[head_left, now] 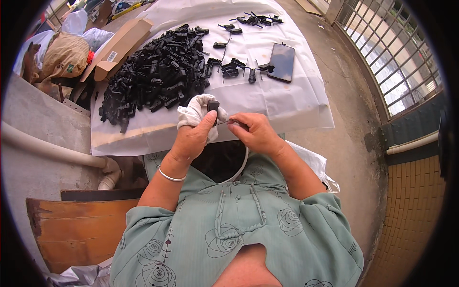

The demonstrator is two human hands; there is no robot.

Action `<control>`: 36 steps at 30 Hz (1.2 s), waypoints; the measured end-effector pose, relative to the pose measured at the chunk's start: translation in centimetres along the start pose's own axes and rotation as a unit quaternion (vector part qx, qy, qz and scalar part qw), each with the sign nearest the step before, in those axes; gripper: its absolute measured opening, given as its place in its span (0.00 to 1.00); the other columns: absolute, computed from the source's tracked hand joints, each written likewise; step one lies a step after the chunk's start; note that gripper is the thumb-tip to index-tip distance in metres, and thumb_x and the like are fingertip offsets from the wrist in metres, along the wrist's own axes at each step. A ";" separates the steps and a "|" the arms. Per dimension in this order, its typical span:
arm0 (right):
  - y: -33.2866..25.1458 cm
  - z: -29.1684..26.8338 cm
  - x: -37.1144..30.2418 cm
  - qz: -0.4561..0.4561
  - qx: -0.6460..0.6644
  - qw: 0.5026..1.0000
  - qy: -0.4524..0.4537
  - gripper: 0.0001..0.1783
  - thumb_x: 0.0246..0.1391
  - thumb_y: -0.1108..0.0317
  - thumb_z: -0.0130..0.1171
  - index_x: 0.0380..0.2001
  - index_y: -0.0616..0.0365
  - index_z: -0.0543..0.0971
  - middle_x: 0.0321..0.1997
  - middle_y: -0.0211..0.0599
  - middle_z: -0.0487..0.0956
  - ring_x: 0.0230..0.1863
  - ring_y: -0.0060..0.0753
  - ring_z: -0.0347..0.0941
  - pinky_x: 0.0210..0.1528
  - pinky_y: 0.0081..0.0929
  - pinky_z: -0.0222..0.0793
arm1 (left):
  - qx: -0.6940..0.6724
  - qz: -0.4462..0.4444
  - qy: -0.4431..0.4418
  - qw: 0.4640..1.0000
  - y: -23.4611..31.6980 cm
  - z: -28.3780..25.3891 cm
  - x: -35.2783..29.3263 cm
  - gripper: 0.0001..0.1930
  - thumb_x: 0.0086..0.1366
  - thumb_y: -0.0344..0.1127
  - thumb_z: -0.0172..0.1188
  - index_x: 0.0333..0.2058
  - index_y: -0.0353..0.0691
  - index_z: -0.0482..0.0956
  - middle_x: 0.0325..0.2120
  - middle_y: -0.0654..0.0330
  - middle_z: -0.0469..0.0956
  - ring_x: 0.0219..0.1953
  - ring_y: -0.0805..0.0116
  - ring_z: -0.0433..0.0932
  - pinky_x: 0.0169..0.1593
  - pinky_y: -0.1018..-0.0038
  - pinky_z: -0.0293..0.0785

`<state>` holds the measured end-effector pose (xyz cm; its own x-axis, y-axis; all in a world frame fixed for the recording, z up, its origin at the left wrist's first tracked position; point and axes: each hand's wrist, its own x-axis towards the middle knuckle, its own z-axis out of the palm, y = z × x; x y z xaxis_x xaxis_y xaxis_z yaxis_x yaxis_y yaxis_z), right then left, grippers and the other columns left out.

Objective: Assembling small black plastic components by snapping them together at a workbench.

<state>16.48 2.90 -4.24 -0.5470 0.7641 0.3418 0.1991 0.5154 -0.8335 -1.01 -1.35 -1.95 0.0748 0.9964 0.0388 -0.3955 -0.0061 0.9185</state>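
Observation:
My left hand (191, 141), its fingers wrapped in a white cloth glove (192, 111), grips a small black plastic part (213, 105) upright at the table's near edge. The thumb presses on the part's side. Close beside it, my right hand (259, 134) is closed in a pinch on a thin, slender piece too small to name, which points toward the black part. A large heap of similar black plastic parts (158, 67) lies beyond my left hand. Smaller groups of black parts (231, 68) are spread to the right of the heap.
White sheeting (291, 103) covers the table. A phone (281, 62) lies at its right side, and another cluster of black parts (258, 19) at the far end. Left stand an open cardboard box (119, 48) and bags (64, 55). A dark container (220, 160) sits below my hands.

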 end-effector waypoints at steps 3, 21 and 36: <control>0.3 -0.3 -0.1 -0.075 0.045 0.993 0.076 0.07 0.49 0.70 0.59 0.31 0.61 0.77 0.23 0.35 0.75 0.22 0.25 0.67 0.26 0.22 0.64 | 0.171 0.050 0.026 0.984 -0.4 0.3 0.1 0.15 0.64 0.27 0.45 0.49 0.39 0.61 0.30 0.63 0.72 0.23 0.84 0.63 0.24 0.88 0.61; -1.7 -0.8 0.3 -0.001 0.057 0.997 0.052 0.05 0.50 0.73 0.58 0.30 0.62 0.73 0.20 0.32 0.70 0.20 0.23 0.63 0.24 0.20 0.62 | 0.183 -0.005 -0.101 0.978 0.4 1.6 -1.1 0.14 0.62 0.29 0.44 0.48 0.36 0.63 0.30 0.66 0.69 0.22 0.85 0.61 0.23 0.87 0.60; -1.9 0.3 1.1 -0.028 0.027 0.999 -0.011 0.11 0.55 0.68 0.49 0.22 0.63 0.70 0.17 0.47 0.69 0.20 0.49 0.63 0.25 0.35 0.62 | 0.426 0.141 -0.032 0.893 -0.3 1.6 -0.4 0.11 0.56 0.24 0.44 0.39 0.32 0.66 0.30 0.54 0.69 0.32 0.67 0.68 0.40 0.74 0.67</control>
<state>15.25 2.64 -2.36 -0.5744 0.7255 0.3791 0.1247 0.5353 -0.8354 0.52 -1.90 -1.59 0.1459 0.9385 0.3130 0.4317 -0.3451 0.8334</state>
